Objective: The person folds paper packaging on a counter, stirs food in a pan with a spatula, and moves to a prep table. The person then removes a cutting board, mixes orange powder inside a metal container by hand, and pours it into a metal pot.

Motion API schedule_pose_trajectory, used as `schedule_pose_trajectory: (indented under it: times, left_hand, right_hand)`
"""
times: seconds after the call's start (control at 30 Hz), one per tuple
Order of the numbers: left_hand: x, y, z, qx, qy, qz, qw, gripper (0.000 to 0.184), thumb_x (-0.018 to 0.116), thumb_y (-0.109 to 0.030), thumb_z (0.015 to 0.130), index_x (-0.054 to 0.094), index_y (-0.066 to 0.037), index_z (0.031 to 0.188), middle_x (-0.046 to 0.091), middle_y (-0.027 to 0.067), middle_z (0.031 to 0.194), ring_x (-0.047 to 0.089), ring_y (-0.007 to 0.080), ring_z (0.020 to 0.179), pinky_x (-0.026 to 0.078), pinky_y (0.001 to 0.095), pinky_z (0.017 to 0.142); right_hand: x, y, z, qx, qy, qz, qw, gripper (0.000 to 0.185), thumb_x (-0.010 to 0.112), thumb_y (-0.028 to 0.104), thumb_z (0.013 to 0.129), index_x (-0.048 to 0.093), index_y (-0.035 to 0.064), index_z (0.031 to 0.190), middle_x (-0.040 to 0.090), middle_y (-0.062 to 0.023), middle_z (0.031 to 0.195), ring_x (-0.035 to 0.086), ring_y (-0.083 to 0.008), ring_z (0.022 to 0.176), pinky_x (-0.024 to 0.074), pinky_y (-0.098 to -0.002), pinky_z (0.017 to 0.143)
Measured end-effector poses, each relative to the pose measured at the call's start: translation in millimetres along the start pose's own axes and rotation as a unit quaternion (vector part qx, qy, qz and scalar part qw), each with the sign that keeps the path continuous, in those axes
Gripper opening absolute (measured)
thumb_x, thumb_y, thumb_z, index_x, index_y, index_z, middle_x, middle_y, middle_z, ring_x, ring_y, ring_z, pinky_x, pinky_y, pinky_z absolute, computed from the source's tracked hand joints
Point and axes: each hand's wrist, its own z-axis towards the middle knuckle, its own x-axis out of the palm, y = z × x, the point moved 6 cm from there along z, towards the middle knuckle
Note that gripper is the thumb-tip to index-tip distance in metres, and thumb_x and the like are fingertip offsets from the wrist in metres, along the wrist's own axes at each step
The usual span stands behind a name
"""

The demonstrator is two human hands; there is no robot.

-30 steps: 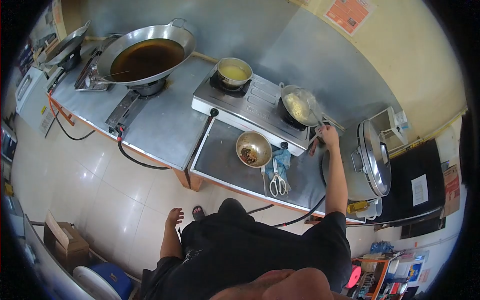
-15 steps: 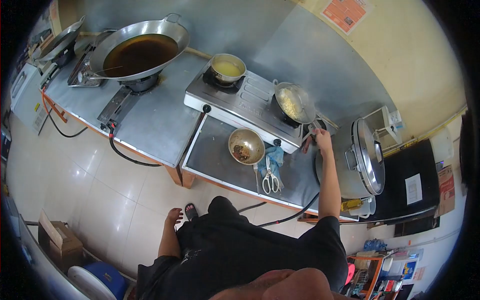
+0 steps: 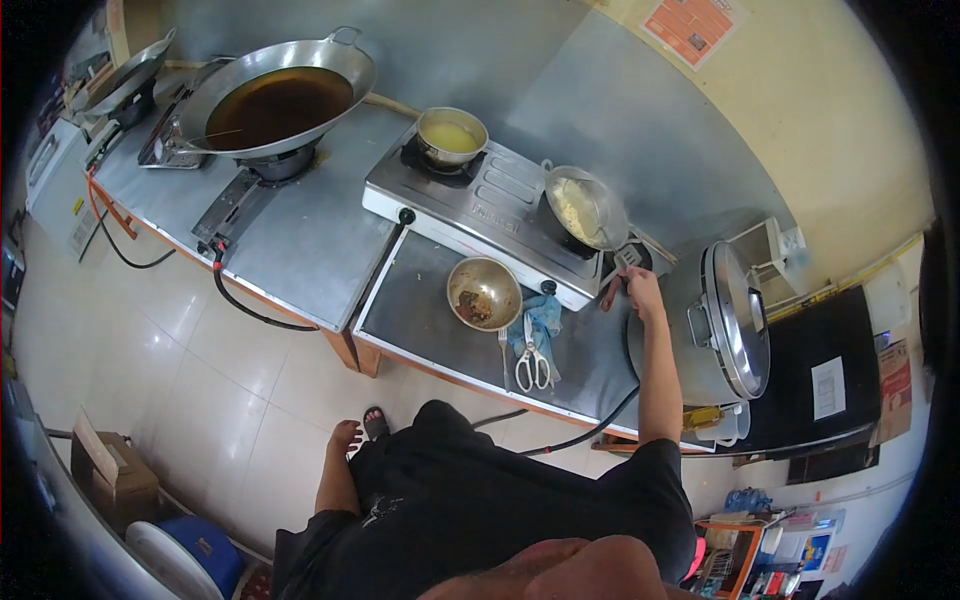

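My right hand is closed beside the stove's right end, its fingers at a slotted metal spatula; what they grip is too small to make out. Just up and left, a pan with pale yellow food sits on the right burner. Hanging low over the floor, my left hand is empty with fingers apart. A metal bowl with brown bits stands in front of the stove, near a fork, white-handled scissors and a blue cloth.
A small pot of yellow liquid is on the left burner. The large wok of dark liquid stands further left, above a hose. A tall lidded pot is close to my right forearm. An open cardboard box is lower left.
My right hand has come down and slightly left, away from the pan's right edge. The slotted spatula head now shows more clearly by its fingers. The view has shifted a little.
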Motion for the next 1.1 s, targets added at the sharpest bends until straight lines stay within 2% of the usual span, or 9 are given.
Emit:
schedule_pose_trajectory:
  times: [0.1,0.2,0.27,0.4,0.43,0.53,0.57,0.7,1.1]
  left_hand:
    - [17.7,-11.8,3.9,0.001,0.006,-0.002,1.0,0.037,0.056,-0.031,0.093,0.054,-0.014,0.125,0.066,0.007,0.106,0.063,0.0229,0.086,0.05,0.0435,0.072]
    - [40.0,-25.3,-3.3,0.009,0.004,0.023,1.0,0.037,0.055,-0.032,0.092,0.054,-0.013,0.124,0.065,0.0069,0.107,0.062,0.0226,0.085,0.05,0.0434,0.072]
    - [50.9,-28.3,-7.1,0.02,0.014,0.038,0.999,0.036,0.053,-0.033,0.092,0.055,-0.014,0.123,0.065,0.006,0.105,0.062,0.0223,0.085,0.05,0.0436,0.074]
    - [74.5,-15.0,7.4,0.068,0.049,0.095,0.992,0.029,0.052,-0.031,0.092,0.056,-0.015,0.117,0.063,0.0026,0.093,0.06,0.0193,0.077,0.049,0.0403,0.067]
    - [81.8,-13.9,-3.9,0.043,0.026,0.046,0.998,0.025,0.052,-0.03,0.093,0.055,-0.015,0.112,0.062,0.0021,0.087,0.058,0.0176,0.071,0.047,0.0367,0.06]
    - [96.7,3.0,-2.6,0.019,0.011,-0.058,0.998,0.02,0.053,-0.028,0.093,0.056,-0.015,0.107,0.06,0.0016,0.079,0.054,0.0151,0.059,0.042,0.0318,0.048]
    - [99.3,17.1,1.1,0.019,0.015,-0.082,0.996,0.019,0.054,-0.028,0.092,0.056,-0.014,0.106,0.06,0.0016,0.078,0.053,0.0147,0.055,0.04,0.0311,0.044]
    - [108.2,52.6,-22.2,0.041,0.002,-0.095,0.995,0.02,0.054,-0.027,0.092,0.059,-0.012,0.104,0.06,0.0017,0.077,0.054,0.0149,0.055,0.042,0.032,0.046]
    - [96.3,119.0,-53.5,-0.026,-0.048,-0.058,0.997,0.034,0.047,-0.025,0.095,0.056,-0.012,0.126,0.067,0.0066,0.099,0.064,0.0201,0.082,0.049,0.0417,0.07]
  right_hand:
    - [-24.8,-5.3,22.3,-0.037,-0.046,-0.048,0.997,0.035,0.049,0.025,0.095,0.07,-0.0038,0.096,0.066,-0.0097,0.073,0.056,-0.0136,0.062,0.0395,-0.0306,0.056]
    - [-42.7,1.1,30.6,-0.066,-0.066,-0.008,0.996,0.031,0.05,0.027,0.097,0.069,0.0018,0.099,0.042,0.0049,0.054,0.035,-0.0064,0.041,0.0229,-0.0278,0.037]
    - [-51.1,-27.6,71.0,-0.2,-0.141,-0.09,0.966,0.032,0.05,0.028,0.098,0.069,0.0024,0.1,0.043,0.004,0.054,0.036,-0.0073,0.041,0.0248,-0.0286,0.037]
    - [-40.3,-42.5,75.8,-0.139,-0.12,-0.129,0.974,0.038,0.05,0.025,0.095,0.066,-0.0095,0.095,0.07,-0.0199,0.086,0.066,-0.0292,0.087,0.0478,-0.0396,0.081]
    - [-32.5,-56.3,85.3,-0.1,-0.074,-0.072,0.99,0.038,0.049,0.027,0.097,0.067,-0.0062,0.098,0.065,-0.0137,0.074,0.062,-0.0238,0.067,0.0477,-0.0357,0.064]
    - [-17.1,-62.6,67.2,0.097,0.065,0.199,0.973,0.036,0.046,0.029,0.099,0.065,-0.0006,0.104,0.049,-0.002,0.059,0.043,-0.0124,0.047,0.0346,-0.0286,0.045]
    - [-7.9,-51.5,52.8,0.138,0.064,0.267,0.952,0.032,0.043,0.028,0.1,0.062,0.0043,0.108,0.032,0.0065,0.056,0.022,-0.0057,0.042,0.0172,-0.0241,0.038]
    - [-10.3,-53.6,42.3,0.118,0.102,0.343,0.926,0.032,0.043,0.027,0.101,0.062,0.0025,0.109,0.034,0.008,0.054,0.024,-0.0047,0.041,0.0173,-0.0234,0.037]
    - [-19.9,-39.4,7.6,-0.038,0.039,0.161,0.985,0.035,0.046,0.029,0.102,0.066,0.0017,0.107,0.044,0.0053,0.057,0.033,-0.0051,0.043,0.0217,-0.0242,0.038]
